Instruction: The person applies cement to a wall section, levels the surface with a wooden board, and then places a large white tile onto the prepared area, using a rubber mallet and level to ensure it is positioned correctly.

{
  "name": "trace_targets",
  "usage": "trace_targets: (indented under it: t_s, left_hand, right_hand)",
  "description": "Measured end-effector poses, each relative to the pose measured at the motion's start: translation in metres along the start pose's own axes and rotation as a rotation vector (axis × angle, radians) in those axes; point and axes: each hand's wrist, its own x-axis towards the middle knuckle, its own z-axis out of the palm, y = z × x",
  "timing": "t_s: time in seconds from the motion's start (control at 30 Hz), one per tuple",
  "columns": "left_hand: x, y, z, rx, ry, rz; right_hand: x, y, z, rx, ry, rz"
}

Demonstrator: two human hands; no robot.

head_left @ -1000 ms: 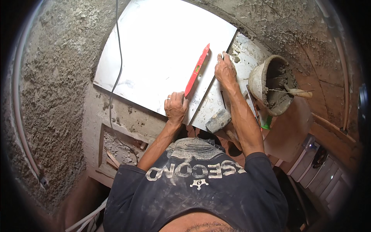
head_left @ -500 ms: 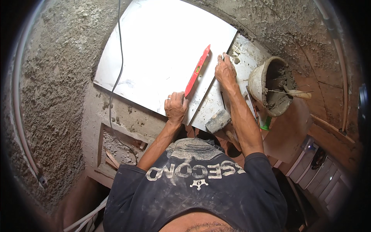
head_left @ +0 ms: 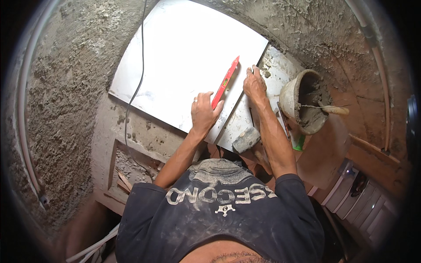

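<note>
On white slab [head_left: 180, 57] | our left hand [head_left: 205, 112], fingers apart, beside red level [head_left: 226, 82] | likely light, stiff; grip mid-length | right hand [head_left: 255, 86]: clasp, can't tell

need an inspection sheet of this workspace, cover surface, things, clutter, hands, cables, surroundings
Surface: large white slab, bright with glare; spattered white slab beside its right edge.
Things: red spirit level on the large white slab.
Clutter: mallet near the spattered slab's lower end; bucket holding grey mortar and a light-handled tool.
Hands: left hand at the level's lower end; right hand at the large slab's right edge, grip unclear.
Cables: dark cable crossing the large slab's left side in view.
Surroundings: rough grey wall at left.
</note>
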Motion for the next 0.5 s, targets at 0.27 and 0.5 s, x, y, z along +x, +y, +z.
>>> trace_targets:
  t_s: [0.27, 0.5]
  left_hand:
    - [0.052, 0.008, 0.036, 0.064, -0.233, -0.039]
    - [0.056, 0.003, 0.034, -0.057, -0.187, -0.109]
  right_hand:
    - [0.001, 0.000, -0.004, -0.050, -0.021, 0.022]
    - [0.008, 0.001, 0.004, -0.100, -0.048, 0.011]
